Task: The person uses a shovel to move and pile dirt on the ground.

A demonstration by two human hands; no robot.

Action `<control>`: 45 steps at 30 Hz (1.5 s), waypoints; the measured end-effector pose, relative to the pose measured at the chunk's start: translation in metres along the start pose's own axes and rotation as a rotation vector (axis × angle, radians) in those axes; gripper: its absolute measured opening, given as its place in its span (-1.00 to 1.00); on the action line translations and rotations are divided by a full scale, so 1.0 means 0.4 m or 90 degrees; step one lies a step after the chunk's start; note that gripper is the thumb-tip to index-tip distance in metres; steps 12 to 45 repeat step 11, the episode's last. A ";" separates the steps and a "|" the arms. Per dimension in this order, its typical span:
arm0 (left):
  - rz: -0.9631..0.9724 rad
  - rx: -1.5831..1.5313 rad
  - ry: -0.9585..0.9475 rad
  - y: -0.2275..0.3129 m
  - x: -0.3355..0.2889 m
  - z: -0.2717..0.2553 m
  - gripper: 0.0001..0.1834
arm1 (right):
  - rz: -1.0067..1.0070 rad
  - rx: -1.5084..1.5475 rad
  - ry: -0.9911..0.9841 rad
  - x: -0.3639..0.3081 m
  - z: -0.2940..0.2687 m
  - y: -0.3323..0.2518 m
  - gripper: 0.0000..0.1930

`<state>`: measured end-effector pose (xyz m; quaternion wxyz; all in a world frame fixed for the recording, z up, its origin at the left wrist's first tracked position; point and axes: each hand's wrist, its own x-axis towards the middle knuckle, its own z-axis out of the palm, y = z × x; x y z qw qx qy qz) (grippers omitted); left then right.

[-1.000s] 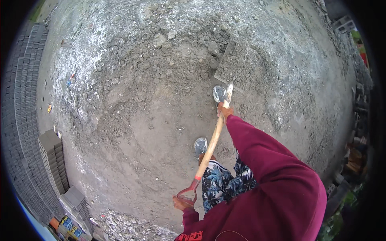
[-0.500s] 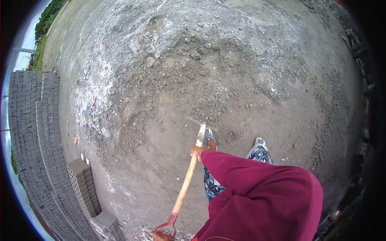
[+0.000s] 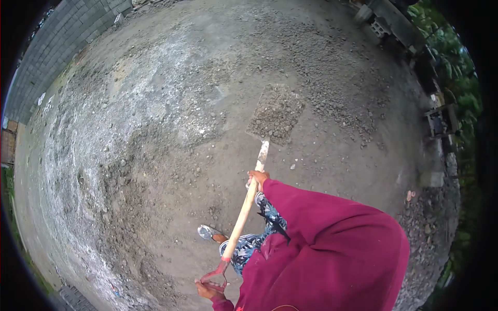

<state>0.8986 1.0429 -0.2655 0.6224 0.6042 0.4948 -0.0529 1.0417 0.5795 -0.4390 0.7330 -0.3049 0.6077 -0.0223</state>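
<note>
Both my hands are on a shovel with a pale wooden shaft (image 3: 241, 223) and a red D-shaped grip (image 3: 216, 276). My right hand (image 3: 258, 179) is wrapped around the shaft not far behind the blade. Down at the other end, my left hand (image 3: 210, 291) is closed on the D-grip. The flat, square-edged shovel blade (image 3: 254, 137) carries a heap of grey-brown gravelly soil (image 3: 277, 113), which hides most of its metal. Whether the blade hovers or rests on the ground, I cannot tell.
Loose gravel (image 3: 337, 88) is spread ahead and right of the blade. Dug-up soil (image 3: 129, 181) and whitish ground lie to the left. A grey block wall (image 3: 67, 49) stands far left. Along the right edge are a wooden frame (image 3: 441, 122) and green plants (image 3: 451, 62). My shoe (image 3: 208, 232) is beside the shaft.
My view has turned right, away from the dug patch and stacked blocks. The loaded shovel has swung along toward the gravel spread. My feet have shifted; both hands keep their hold.
</note>
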 end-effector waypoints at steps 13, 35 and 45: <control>0.283 0.108 -0.954 0.243 -0.945 1.154 -0.64 | -0.192 0.093 0.058 -0.155 -0.568 -1.003 -0.58; 0.283 0.108 -0.954 0.243 -0.945 1.154 -0.64 | -0.192 0.093 0.058 -0.155 -0.568 -1.003 -0.58; 0.283 0.108 -0.954 0.243 -0.945 1.154 -0.64 | -0.192 0.093 0.058 -0.155 -0.568 -1.003 -0.58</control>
